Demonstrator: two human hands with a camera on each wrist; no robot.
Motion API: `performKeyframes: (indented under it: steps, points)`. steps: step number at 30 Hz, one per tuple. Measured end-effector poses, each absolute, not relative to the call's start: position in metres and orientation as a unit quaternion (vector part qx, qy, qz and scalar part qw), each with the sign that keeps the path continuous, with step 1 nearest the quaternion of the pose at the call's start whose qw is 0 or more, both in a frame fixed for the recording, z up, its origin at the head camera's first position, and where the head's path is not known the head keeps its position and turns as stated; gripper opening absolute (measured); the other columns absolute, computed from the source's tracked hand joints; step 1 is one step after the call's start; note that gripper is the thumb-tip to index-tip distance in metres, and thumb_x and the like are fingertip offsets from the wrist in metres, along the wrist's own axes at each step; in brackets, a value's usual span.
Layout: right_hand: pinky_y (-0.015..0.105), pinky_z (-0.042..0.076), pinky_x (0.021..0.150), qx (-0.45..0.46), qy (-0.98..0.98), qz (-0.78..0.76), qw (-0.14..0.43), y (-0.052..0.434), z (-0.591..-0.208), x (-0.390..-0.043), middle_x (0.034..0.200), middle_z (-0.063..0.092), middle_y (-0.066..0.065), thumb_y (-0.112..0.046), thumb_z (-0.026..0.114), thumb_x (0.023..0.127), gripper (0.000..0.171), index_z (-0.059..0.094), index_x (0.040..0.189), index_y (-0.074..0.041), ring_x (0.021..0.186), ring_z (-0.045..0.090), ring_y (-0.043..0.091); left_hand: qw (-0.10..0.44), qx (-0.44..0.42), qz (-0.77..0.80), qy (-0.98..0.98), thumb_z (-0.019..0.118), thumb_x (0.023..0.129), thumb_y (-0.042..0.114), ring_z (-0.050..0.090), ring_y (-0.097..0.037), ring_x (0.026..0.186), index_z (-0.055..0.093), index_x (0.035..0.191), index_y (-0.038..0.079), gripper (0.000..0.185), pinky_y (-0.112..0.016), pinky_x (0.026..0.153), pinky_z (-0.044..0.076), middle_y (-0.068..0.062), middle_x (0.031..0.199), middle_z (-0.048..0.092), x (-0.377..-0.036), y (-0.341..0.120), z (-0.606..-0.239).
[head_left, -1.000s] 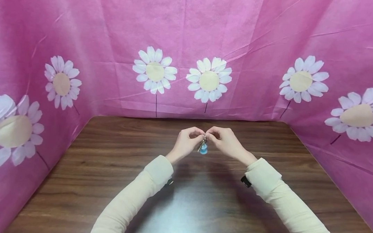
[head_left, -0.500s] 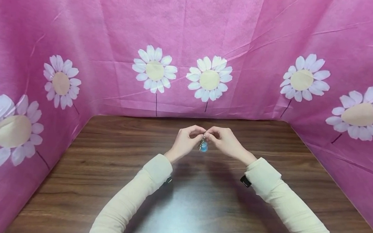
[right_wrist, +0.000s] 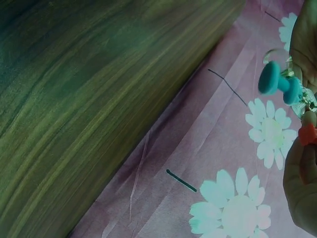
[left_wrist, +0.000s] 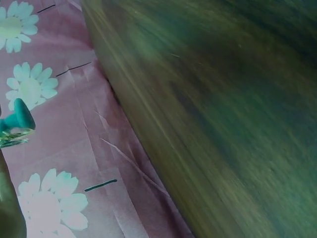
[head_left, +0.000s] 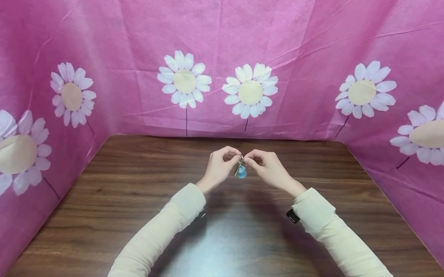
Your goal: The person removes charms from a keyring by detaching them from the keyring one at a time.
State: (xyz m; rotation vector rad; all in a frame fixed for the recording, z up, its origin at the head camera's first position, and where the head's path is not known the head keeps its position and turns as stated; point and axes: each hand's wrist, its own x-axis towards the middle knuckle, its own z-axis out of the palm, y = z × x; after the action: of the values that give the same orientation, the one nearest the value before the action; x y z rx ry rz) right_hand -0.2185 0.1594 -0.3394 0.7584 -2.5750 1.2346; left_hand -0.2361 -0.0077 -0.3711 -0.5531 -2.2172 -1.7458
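A keyring with a light-blue, spool-shaped charm (head_left: 241, 172) and small metal pieces hangs above the table between the two hands. My left hand (head_left: 219, 166) pinches its top from the left, thumb against forefinger. From the right, my right hand (head_left: 268, 167) pinches at the same spot, fingertips almost touching the left ones. In the right wrist view the blue charm (right_wrist: 279, 84) shows beside a thin metal ring (right_wrist: 270, 57), and a small orange-red piece (right_wrist: 307, 134) sits by the fingers. Only an edge of the blue charm (left_wrist: 22, 115) enters the left wrist view. Fingertips partly hide the ring.
The brown wood-grain table (head_left: 129, 217) spreads under both forearms. A pink cloth (head_left: 137, 35) printed with white daisies stands along its back and both sides. Black wrist devices show below the sleeve cuffs (head_left: 313, 208).
The left fingertips have shifted slightly left and up, leaving a small gap to the right ones. The charm has swung a little. The head view has tipped slightly downward.
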Motion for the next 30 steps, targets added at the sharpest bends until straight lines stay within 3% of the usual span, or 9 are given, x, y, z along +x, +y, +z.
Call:
performKeyframes:
  steps: [10,21,27,30]
  points:
    - [0.025,0.052,0.063,0.260,-0.864,0.420,0.099,0.158,-0.344,-0.220,0.079,0.068,0.007,-0.011,0.059,0.089,0.009,0.066,0.090,-0.004,0.072,0.065,0.020,0.103,-0.180,-0.642,-0.738,0.065,0.081,0.003,0.064,-0.008,0.069,0.063,0.087,-0.001,0.008,-0.023,0.066,0.054,-0.015,0.084,0.069,-0.233,-0.010,-0.369]
    - [0.028,0.053,0.063,0.269,-0.864,0.414,0.097,0.161,-0.345,-0.220,0.082,0.069,0.010,-0.010,0.059,0.089,0.009,0.066,0.090,-0.005,0.073,0.064,0.019,0.123,-0.205,-0.611,-0.755,0.058,0.080,-0.008,0.066,-0.026,0.074,0.060,0.083,-0.008,0.004,-0.030,0.067,0.054,-0.021,0.080,0.066,-0.209,-0.011,-0.343]
    - [0.025,0.053,0.059,0.251,-0.855,0.447,0.071,0.164,-0.348,-0.218,0.081,0.068,0.012,-0.010,0.059,0.088,0.010,0.067,0.090,-0.004,0.074,0.063,0.026,0.135,-0.214,-0.589,-0.767,0.053,0.077,-0.013,0.062,-0.024,0.067,0.058,0.080,-0.007,0.008,-0.028,0.061,0.050,-0.020,0.075,0.064,-0.206,-0.006,-0.339]
    - [0.027,0.054,0.059,0.254,-0.854,0.450,0.068,0.165,-0.349,-0.218,0.080,0.068,0.011,-0.010,0.060,0.088,0.010,0.067,0.090,-0.004,0.072,0.063,0.022,0.126,-0.216,-0.598,-0.761,0.052,0.076,-0.014,0.060,-0.017,0.066,0.058,0.079,-0.004,0.012,-0.024,0.060,0.047,-0.017,0.073,0.064,-0.214,-0.005,-0.349]
